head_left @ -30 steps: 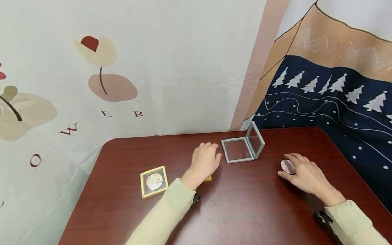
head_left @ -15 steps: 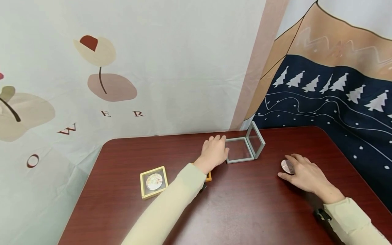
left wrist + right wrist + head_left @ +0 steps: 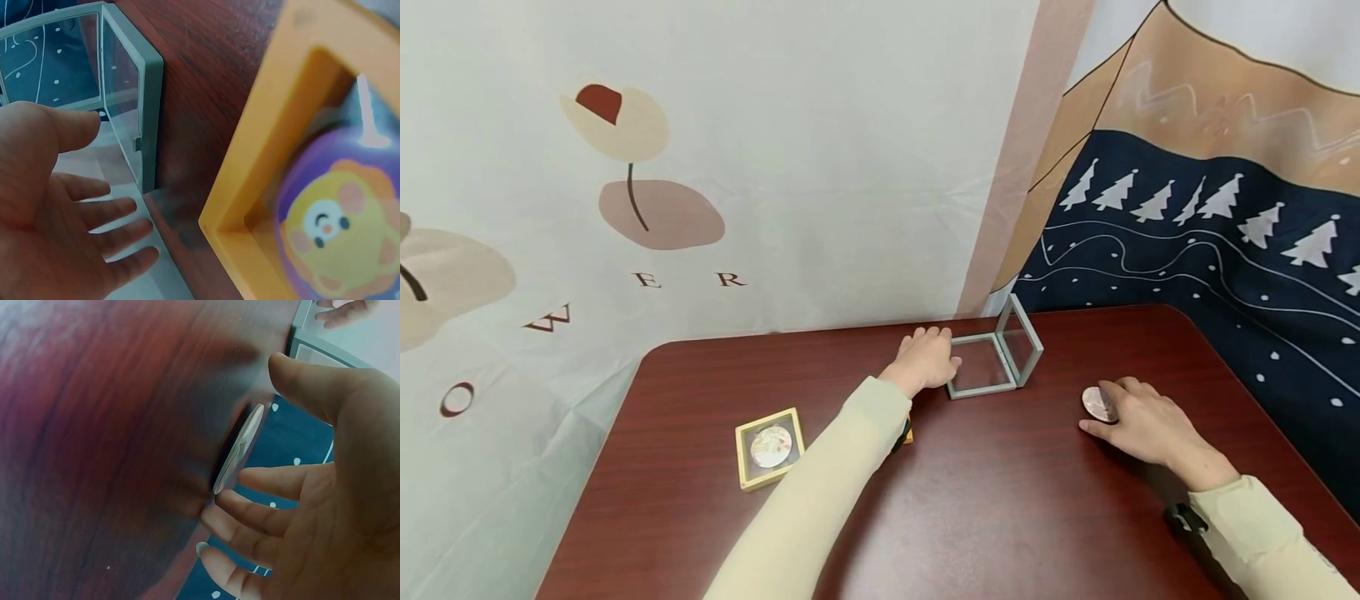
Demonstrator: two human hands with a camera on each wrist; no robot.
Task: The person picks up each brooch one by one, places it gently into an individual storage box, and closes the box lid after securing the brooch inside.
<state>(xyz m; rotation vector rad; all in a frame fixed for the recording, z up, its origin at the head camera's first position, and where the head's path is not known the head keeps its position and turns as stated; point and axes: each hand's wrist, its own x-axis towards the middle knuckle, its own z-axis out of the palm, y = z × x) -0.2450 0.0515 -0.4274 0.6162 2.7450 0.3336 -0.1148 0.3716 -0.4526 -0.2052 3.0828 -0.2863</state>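
A grey hinged display case [image 3: 982,393] stands at the table's back, its clear-windowed lid [image 3: 1019,343] raised on the right. Beside the case's left edge is my left hand [image 3: 922,357], fingers extended and apart; whether it touches the frame I cannot tell. In the left wrist view this hand [image 3: 75,206] holds nothing. My right hand [image 3: 1150,423] is at the right of a round badge [image 3: 1097,404] on the table. In the right wrist view the badge [image 3: 240,450] shows edge-on; the fingers are close to it, while the thumb [image 3: 294,378] stands apart.
A yellow-framed case [image 3: 741,454] with a round badge inside lies on the left. An orange-framed case [image 3: 909,435] is mostly behind my left forearm; in the left wrist view this orange case [image 3: 269,125] contains a purple badge. A printed curtain [image 3: 850,167] hangs behind the table.
My left hand has moved right and away from me to the grey case's left edge. The right hand stays by the badge. The view has shifted slightly.
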